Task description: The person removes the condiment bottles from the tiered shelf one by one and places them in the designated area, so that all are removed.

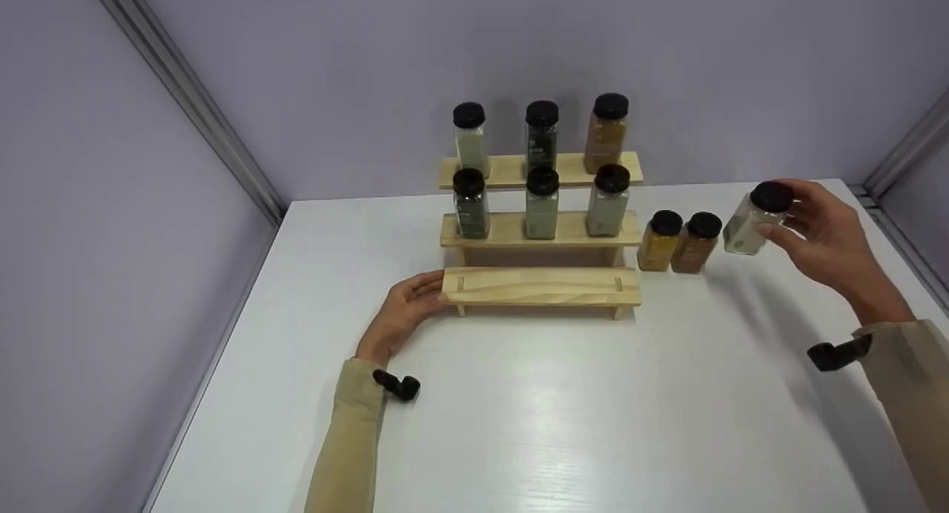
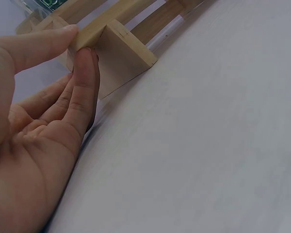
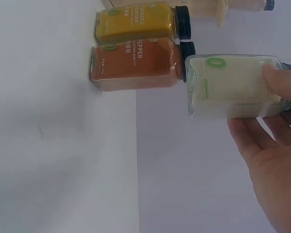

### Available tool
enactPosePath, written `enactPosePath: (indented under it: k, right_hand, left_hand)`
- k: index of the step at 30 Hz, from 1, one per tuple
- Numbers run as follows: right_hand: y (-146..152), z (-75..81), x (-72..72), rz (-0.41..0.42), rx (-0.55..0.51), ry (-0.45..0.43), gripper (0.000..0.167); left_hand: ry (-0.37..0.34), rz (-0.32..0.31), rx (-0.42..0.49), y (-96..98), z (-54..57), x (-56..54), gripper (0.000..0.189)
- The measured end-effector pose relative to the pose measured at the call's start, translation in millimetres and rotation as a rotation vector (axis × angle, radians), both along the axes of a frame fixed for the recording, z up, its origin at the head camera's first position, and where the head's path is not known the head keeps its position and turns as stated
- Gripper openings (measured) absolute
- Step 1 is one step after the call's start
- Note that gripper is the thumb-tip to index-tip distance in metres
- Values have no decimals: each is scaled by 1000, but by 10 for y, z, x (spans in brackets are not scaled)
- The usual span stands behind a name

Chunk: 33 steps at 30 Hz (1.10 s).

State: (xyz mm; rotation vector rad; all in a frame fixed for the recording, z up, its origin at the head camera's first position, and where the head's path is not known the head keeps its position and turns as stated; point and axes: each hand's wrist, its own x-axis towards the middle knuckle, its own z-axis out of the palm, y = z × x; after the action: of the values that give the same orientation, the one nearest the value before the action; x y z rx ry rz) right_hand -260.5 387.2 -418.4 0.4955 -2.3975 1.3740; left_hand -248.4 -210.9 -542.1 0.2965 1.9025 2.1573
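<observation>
One pale-powder glass jar [image 1: 745,230] hangs off the counter [image 1: 549,409] beside the pepper jar [image 1: 695,247]; fingers of the right hand [image 1: 834,239] pinch near its cap (sensible: stiff, likely slick, breakable), while the left hand [image 1: 400,311] grips the wooden rack [image 1: 541,285].

White tabletop [image 1: 549,424] open before tiered pale-wood rack [image 1: 541,285]; black-capped yellow-powder glass jar [image 1: 657,249] and brown-powder twin [image 1: 695,250] obstruct right; gap uncertain.
</observation>
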Motion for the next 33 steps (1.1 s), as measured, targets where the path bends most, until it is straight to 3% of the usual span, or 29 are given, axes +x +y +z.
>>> enactPosePath:
  k: [6,12,22,33]
  right_hand:
    - [61,-86,-79,-11,-9,-40,58]
    - [86,-202,-156,20,-2,-73,57]
    - [89,-405,-203,5,13,-171,55]
    - [91,-568,-224,7,20,-185,55]
  left_hand:
    - [12,-16,-9,16,2,-6,58]
    - [-16,8,-7,16,30,15,60]
    - [-23,10,-22,-5,18,25,60]
    - [-17,12,-28,-12,23,27,60]
